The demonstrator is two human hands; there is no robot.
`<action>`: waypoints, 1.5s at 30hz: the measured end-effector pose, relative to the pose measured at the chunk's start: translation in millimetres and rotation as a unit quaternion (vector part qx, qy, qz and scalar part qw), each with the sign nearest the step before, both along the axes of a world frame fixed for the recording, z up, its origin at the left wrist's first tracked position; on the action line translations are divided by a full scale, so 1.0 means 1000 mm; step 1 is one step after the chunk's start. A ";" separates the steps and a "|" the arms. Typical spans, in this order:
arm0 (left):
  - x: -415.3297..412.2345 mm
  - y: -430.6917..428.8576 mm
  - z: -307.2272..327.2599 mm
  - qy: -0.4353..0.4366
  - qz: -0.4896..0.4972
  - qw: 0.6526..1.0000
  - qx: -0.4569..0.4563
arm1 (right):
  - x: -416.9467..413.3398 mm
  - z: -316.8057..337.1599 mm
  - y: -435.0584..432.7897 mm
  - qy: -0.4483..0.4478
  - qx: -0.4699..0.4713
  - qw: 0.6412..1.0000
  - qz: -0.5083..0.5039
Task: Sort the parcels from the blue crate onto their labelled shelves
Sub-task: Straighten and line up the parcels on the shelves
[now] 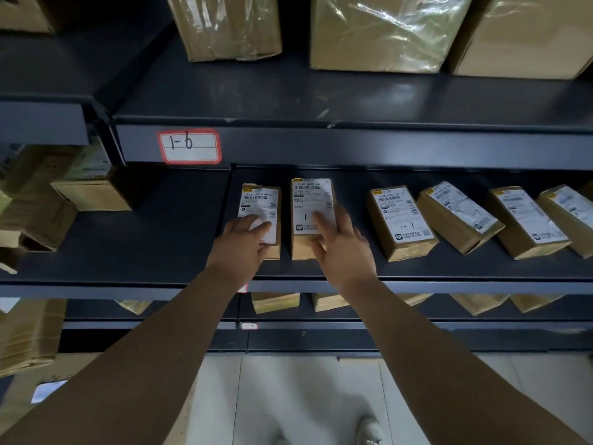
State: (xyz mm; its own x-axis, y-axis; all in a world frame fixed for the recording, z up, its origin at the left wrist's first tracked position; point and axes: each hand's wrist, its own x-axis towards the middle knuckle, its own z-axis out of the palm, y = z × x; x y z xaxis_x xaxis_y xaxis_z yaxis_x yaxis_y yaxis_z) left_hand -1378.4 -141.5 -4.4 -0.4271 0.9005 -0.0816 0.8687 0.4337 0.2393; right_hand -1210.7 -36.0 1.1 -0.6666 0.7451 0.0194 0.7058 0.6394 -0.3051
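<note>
Head view: at mid-frame two parcels lie on the shelf [160, 245] (the step looks like lining them up). The left hand [239, 242] lies flat-fingered on the left parcel [260, 197], and the right hand [345, 248] lies over the second parcel [309, 200]; whether it grips, I cannot tell. The next move probably calls for letting go and drawing back over the front lip [128, 289], with bare shelf to the left and a 1-7 parcel [399, 220] near on the right.

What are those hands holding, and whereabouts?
Left hand lies on the near end of the leftmost parcel, right hand on the near end of the second parcel, fingers on top. Both parcels lie on the shelf; a grip cannot be told.
</note>
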 end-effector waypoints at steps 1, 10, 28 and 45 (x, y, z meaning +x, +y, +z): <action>0.002 -0.001 0.003 -0.004 0.003 1.000 0.006 | 0.003 0.002 0.000 -0.007 0.008 1.000 0.004; 0.061 0.026 0.031 0.044 -0.023 0.990 0.132 | 0.072 0.018 0.034 0.030 0.081 0.996 0.017; 0.221 0.175 -0.014 0.113 -0.113 0.987 0.016 | 0.240 -0.007 0.199 -0.138 0.035 0.989 0.027; 0.172 0.131 -0.010 0.043 -0.063 0.997 0.020 | 0.186 -0.012 0.146 -0.084 0.021 0.995 0.057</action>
State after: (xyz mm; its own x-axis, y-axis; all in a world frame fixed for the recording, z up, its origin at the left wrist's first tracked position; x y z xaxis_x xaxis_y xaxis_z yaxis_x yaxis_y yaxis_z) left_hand -1206.0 -10.0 -14.7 -0.3143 0.9492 -0.0128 0.9339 0.3116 0.1755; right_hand -1024.9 110.3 -11.1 -0.7439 0.6647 -0.0699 0.6660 0.7284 -0.1611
